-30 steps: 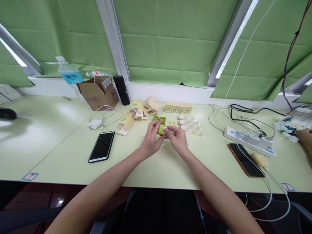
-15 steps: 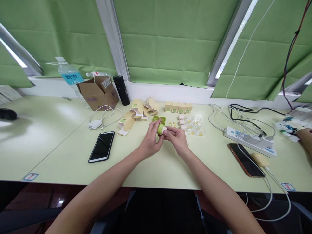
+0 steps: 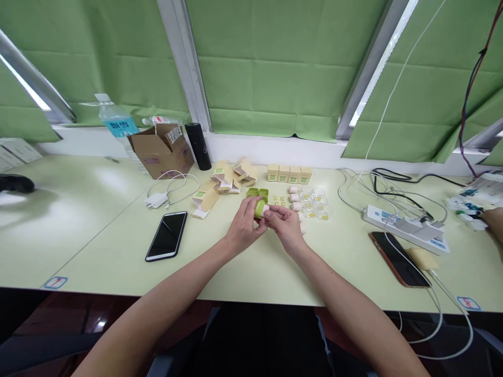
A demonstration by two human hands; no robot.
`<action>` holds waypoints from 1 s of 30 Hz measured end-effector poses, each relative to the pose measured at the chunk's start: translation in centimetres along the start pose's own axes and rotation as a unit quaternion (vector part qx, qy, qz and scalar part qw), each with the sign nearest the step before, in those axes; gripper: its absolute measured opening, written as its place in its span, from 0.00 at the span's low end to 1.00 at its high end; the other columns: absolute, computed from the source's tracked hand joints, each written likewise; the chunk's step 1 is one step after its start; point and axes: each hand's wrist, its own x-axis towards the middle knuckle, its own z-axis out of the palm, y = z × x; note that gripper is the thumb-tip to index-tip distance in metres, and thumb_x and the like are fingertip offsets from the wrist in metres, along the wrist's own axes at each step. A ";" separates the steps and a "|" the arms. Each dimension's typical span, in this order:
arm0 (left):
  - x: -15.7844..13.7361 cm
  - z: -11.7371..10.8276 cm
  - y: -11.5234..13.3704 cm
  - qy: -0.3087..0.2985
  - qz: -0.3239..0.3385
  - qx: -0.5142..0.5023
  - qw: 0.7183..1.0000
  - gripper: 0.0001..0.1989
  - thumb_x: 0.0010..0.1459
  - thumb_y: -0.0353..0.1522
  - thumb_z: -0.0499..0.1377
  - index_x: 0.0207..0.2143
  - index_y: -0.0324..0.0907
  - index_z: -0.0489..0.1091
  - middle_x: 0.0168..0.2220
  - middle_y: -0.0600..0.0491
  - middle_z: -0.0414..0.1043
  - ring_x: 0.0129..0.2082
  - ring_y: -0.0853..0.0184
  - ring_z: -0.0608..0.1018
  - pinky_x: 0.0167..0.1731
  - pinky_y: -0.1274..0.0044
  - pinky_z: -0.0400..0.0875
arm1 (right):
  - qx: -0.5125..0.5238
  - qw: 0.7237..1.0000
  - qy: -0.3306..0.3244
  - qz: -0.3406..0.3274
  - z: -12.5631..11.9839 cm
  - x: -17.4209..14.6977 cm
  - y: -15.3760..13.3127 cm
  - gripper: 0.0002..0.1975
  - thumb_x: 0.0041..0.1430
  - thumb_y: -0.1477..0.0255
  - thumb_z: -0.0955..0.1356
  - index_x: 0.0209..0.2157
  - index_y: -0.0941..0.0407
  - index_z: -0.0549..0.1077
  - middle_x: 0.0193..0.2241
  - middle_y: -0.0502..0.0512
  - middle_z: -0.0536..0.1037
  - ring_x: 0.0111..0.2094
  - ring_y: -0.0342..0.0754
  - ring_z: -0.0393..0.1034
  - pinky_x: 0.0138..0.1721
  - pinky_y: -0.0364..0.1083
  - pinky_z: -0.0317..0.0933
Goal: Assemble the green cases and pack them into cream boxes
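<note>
My left hand [image 3: 242, 226] is closed around a small green container [image 3: 259, 209]. At the container's right end, the fingers of my right hand [image 3: 287, 226] pinch a whitish piece [image 3: 265, 208] that touches it. Fingers hide part of both. Just beyond my hands stand several square green cups [image 3: 263, 192]. Tiny yellow pieces [image 3: 279, 198] lie right of them. Further right come a column of pale pink blocks [image 3: 294, 198] and a cluster of clear plastic cups [image 3: 319, 201] with yellow at their bottoms.
Small cream boxes [image 3: 290, 174] stand in a row behind; opened cartons [image 3: 223, 177] lie left of them. A phone [image 3: 166, 236], a white charger [image 3: 156, 200], a cardboard box [image 3: 162, 154] and a black flask [image 3: 198, 146] are leftward. A power strip [image 3: 404, 229] and another phone [image 3: 398, 259] lie right, near another person's hand [image 3: 494, 222].
The view has shifted slightly, so the table's contents appear a little further right. Both hands keep the same grip on the green container and the whitish piece.
</note>
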 end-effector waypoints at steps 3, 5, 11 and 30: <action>-0.2 0.3 -0.2 0.011 0.014 0.023 1.000 0.37 0.61 0.25 0.57 0.70 0.42 0.50 0.58 0.38 0.67 0.59 0.51 0.75 0.53 0.61 0.78 | -0.007 1.000 0.001 -0.004 0.1 -0.1 0.0 0.30 0.38 0.52 0.83 0.39 0.56 0.81 0.30 0.55 0.87 0.33 0.56 0.84 0.45 0.57 0.80; -0.2 0.3 -0.2 0.013 0.014 0.017 1.000 0.36 0.61 0.25 0.57 0.70 0.42 0.50 0.57 0.38 0.67 0.58 0.51 0.75 0.53 0.61 0.79 | -0.007 1.000 -0.001 -0.004 0.2 -0.2 -0.1 0.30 0.38 0.51 0.83 0.39 0.56 0.81 0.30 0.55 0.86 0.33 0.56 0.84 0.45 0.57 0.80; -0.1 -0.3 0.5 -0.013 -0.017 -0.061 0.998 0.36 0.65 0.28 0.58 0.72 0.39 0.48 0.60 0.35 0.62 0.60 0.51 0.72 0.56 0.57 0.75 | 0.000 1.000 0.003 -0.009 0.5 -0.3 0.0 0.29 0.38 0.53 0.84 0.39 0.56 0.81 0.32 0.56 0.87 0.33 0.55 0.84 0.46 0.57 0.80; 0.5 -0.3 -1.0 -0.017 -0.250 -0.442 0.861 0.30 0.63 0.49 0.66 0.58 0.45 0.62 0.44 0.47 0.76 0.43 0.62 0.81 0.45 0.70 0.77 | -0.085 0.992 -0.010 -0.095 -0.1 -0.6 0.1 0.28 0.52 0.46 0.77 0.43 0.54 0.80 0.34 0.58 0.87 0.39 0.55 0.84 0.46 0.58 0.79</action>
